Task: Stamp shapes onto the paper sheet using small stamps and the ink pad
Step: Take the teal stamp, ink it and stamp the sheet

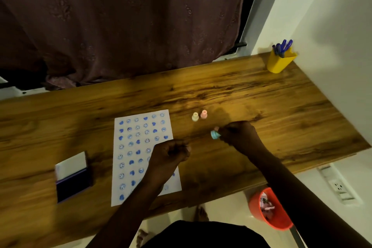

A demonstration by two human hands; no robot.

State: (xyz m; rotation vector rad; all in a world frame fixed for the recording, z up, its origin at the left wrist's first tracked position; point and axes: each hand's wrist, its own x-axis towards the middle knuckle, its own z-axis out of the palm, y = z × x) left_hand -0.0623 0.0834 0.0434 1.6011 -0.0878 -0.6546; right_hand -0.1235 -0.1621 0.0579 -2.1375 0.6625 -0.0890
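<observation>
A white paper sheet (pixel 128 147) lies on the wooden desk, covered with several rows of blue smiley and heart prints. My left hand (pixel 171 152) hovers as a closed fist over the sheet's right edge, nothing visible in it. My right hand (pixel 237 135) is to the right of the sheet and pinches a small light-blue stamp (pixel 214 134), tilted on its side. A cream stamp (pixel 195 117) and a pink stamp (pixel 204 115) stand upright on the desk just beyond. The ink pad (pixel 73 185) sits open at the left, its white lid (pixel 70 164) raised.
A yellow cup (pixel 280 62) with blue pens stands at the desk's far right corner by the wall. A dark curtain hangs behind the desk (pixel 261 106). An orange bin (pixel 269 209) sits on the floor under the desk's near right edge.
</observation>
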